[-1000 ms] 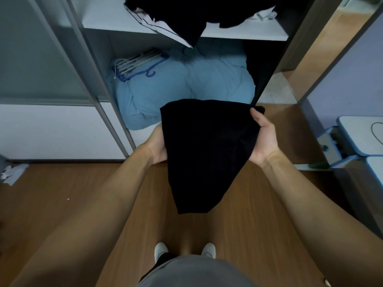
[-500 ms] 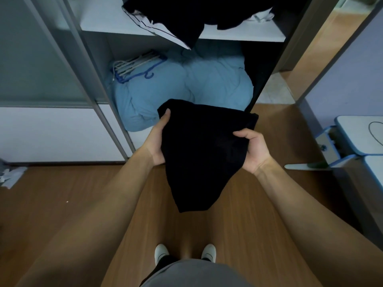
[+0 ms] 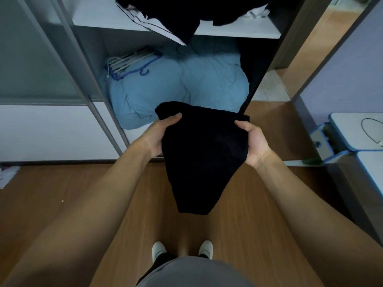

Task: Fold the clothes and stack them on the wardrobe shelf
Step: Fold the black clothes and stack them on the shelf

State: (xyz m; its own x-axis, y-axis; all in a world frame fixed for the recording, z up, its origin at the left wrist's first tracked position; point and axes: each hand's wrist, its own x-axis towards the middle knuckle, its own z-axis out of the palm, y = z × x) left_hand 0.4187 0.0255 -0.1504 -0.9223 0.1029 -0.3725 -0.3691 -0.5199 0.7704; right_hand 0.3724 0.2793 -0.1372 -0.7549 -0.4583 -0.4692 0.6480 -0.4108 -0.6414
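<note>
2 hands, left (image 3: 157, 137), right (image 3: 252, 141) — fingers (image 3: 174, 118) grasping black garment (image 3: 201, 158), shelf (image 3: 93, 17) holding dark clothes (image 3: 176, 13)

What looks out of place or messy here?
The heap of dark clothes on the white wardrobe shelf is unfolded, partly drooping over its front edge. Crumpled white paper lies on the brown wooden floor, far left.

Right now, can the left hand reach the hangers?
Probably, path-wise: the hangers lie uncovered on the blue bedding, nothing in front. But the left hand grips the black garment, so it isn't free.
</note>
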